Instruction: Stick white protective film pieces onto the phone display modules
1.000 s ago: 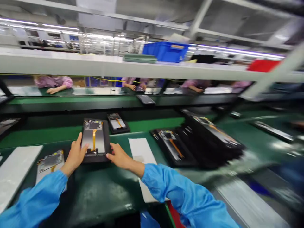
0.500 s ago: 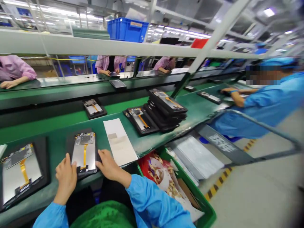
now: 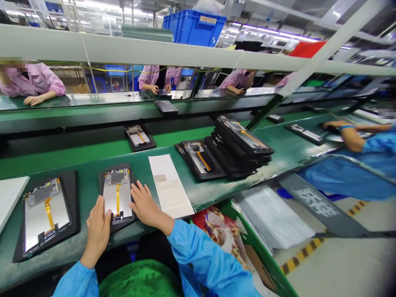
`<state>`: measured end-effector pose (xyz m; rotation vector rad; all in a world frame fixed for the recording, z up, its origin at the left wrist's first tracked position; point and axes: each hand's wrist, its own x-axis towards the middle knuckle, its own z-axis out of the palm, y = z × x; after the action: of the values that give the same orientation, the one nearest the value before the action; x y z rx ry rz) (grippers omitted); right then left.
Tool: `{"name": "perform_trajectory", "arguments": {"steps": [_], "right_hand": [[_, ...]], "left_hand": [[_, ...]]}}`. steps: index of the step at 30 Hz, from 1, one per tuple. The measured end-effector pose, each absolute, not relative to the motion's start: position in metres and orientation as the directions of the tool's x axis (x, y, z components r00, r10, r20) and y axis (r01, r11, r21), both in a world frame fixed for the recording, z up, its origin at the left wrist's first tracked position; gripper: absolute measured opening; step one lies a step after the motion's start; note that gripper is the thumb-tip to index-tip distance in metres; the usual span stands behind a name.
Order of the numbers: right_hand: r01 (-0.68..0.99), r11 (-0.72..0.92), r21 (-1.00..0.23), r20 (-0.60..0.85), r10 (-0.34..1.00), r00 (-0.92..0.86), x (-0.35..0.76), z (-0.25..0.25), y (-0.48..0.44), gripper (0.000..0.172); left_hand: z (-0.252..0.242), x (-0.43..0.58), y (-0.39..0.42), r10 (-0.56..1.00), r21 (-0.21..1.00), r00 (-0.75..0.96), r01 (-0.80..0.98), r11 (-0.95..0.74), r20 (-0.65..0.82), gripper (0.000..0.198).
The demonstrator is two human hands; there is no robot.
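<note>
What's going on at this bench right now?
The person's left hand and right hand, both open, flank an open-backed tablet, which lies on a black pad on the green bench. Another open-backed tablet lies to the left. To the right are a white sheet and, beyond it, a black stack topped with a similar device.

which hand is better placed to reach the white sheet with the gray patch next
Probably the right hand: it's at the right edge of the opened tablet, nearer the white sheet. The left hand is at the opposite edge, farther away.
</note>
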<state>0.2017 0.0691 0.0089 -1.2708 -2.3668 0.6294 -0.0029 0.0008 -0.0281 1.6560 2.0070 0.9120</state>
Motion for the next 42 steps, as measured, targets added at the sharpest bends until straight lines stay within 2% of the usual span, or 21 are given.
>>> {"name": "perform_trajectory", "arguments": {"steps": [3, 5, 8, 10, 14, 16, 18, 20, 27, 30, 37, 42], "right_hand": [[0.6, 0.54, -0.591, 0.139, 0.8, -0.583, 0.221, 0.007, 0.091, 0.038], [0.603, 0.494, -0.626, 0.156, 0.837, -0.524, 0.25, 0.008, 0.111, 0.034], [0.759, 0.241, -0.605, 0.076, 0.966, -0.246, 0.302, 0.009, 0.141, 0.029], [0.83, 0.1, -0.549, -0.014, 0.992, -0.129, 0.329, 0.007, 0.156, 0.027], [0.87, 0.044, -0.492, -0.072, 0.993, -0.09, 0.343, -0.004, 0.167, 0.023], [0.879, 0.037, -0.475, -0.069, 0.994, -0.079, 0.338, -0.008, 0.166, 0.022], [0.884, 0.034, -0.466, -0.061, 0.996, -0.07, 0.333, -0.01, 0.163, 0.019], [0.886, 0.034, -0.463, -0.049, 0.997, -0.064, 0.33, -0.011, 0.161, 0.016], [0.872, 0.029, -0.488, 0.009, 1.0, -0.028, 0.33, -0.017, 0.159, 0.012], [0.863, 0.016, -0.505, 0.038, 0.999, 0.003, 0.328, -0.022, 0.157, 0.017], [0.832, 0.022, -0.554, 0.09, 0.995, 0.034, 0.324, -0.03, 0.155, 0.016], [0.814, 0.042, -0.58, 0.142, 0.988, 0.051, 0.318, -0.029, 0.147, 0.028]], "left_hand": [[-0.027, -0.006, -0.01, 0.98, 0.655, -0.134, 0.756, 0.003, 0.15, 0.059], [-0.018, -0.003, -0.017, 0.977, 0.642, -0.101, 0.766, -0.043, 0.186, 0.06], [0.011, 0.018, -0.015, 0.966, 0.643, -0.06, 0.756, -0.12, 0.251, 0.053], [0.032, 0.046, 0.002, 0.964, 0.642, 0.073, 0.732, -0.227, 0.256, 0.046], [0.049, 0.115, 0.056, 0.87, 0.524, 0.485, 0.718, -0.457, 0.093, 0.049], [0.04, 0.14, 0.079, 0.817, 0.443, 0.577, 0.736, -0.512, -0.014, 0.053], [0.027, 0.153, 0.092, 0.801, 0.382, 0.591, 0.766, -0.518, -0.099, 0.056], [0.015, 0.157, 0.095, 0.795, 0.334, 0.595, 0.777, -0.533, -0.115, 0.055], [0.001, 0.151, 0.087, 0.773, 0.17, 0.633, 0.757, -0.63, 0.044, 0.051], [-0.002, 0.152, 0.087, 0.771, 0.141, 0.633, 0.758, -0.636, 0.07, 0.05], [-0.008, 0.152, 0.087, 0.772, 0.116, 0.624, 0.763, -0.636, 0.121, 0.049], [-0.011, 0.152, 0.088, 0.752, 0.1, 0.642, 0.747, -0.658, 0.153, 0.05]]}}
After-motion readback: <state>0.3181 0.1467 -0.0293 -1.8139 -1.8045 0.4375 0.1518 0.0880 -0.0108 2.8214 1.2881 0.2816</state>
